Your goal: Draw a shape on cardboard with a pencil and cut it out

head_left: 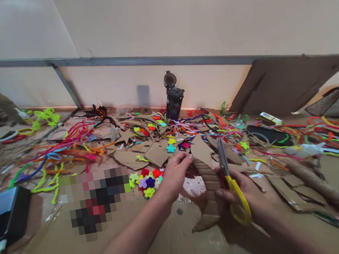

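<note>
A curved, crescent-like piece of corrugated cardboard (210, 185) is held up between my two hands over the cardboard-covered work surface (177, 248). My left hand (178, 176) pinches its upper tip between thumb and fingers. My right hand (238, 189) grips the lower middle of the piece and also holds scissors (238, 202) with yellow handles. The scissor blades point up and look closed. Just left of my left hand lies a cluster of small colourful flower shapes (148, 183).
Cardboard scraps (129, 158) and coloured pipe cleaners (75, 135) cover the surface. A dark bottle (174, 102) with its lid open stands by the wall. At left is a black power bank (6, 215) with a cable; at right, a brown paper roll (328, 191).
</note>
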A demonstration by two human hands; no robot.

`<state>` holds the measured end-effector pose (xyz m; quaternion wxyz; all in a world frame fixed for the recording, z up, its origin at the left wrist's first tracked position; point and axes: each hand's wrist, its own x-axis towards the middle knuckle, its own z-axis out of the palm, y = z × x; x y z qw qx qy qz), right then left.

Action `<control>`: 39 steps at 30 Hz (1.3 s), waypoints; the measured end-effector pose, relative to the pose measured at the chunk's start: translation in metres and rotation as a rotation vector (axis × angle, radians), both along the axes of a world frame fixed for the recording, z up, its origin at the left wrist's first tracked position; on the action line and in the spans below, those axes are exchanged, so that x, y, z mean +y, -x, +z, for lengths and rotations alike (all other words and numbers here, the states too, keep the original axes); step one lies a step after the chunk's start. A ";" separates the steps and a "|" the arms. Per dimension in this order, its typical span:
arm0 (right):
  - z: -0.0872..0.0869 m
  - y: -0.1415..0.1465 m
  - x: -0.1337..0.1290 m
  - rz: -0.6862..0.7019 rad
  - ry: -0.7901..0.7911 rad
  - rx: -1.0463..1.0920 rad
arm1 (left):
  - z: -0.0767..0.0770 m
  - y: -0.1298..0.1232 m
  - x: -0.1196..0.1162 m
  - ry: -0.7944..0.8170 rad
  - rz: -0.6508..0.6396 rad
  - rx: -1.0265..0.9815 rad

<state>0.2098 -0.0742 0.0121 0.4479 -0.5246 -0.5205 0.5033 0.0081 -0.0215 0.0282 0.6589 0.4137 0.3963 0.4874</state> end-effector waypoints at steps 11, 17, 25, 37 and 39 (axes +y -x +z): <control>0.015 -0.021 0.012 -0.066 -0.110 -0.022 | 0.013 0.027 0.014 -0.008 -0.086 0.120; 0.025 -0.016 0.010 0.036 -0.129 -0.076 | 0.015 0.030 0.015 -0.125 -0.192 0.323; 0.017 -0.028 0.024 -0.227 -0.128 0.256 | 0.006 0.033 0.025 0.026 0.103 0.144; 0.015 -0.027 0.027 -0.259 -0.127 0.346 | -0.008 0.032 0.030 0.102 0.167 0.054; 0.016 -0.028 0.027 -0.259 -0.138 0.331 | -0.006 0.032 0.029 0.121 0.122 0.055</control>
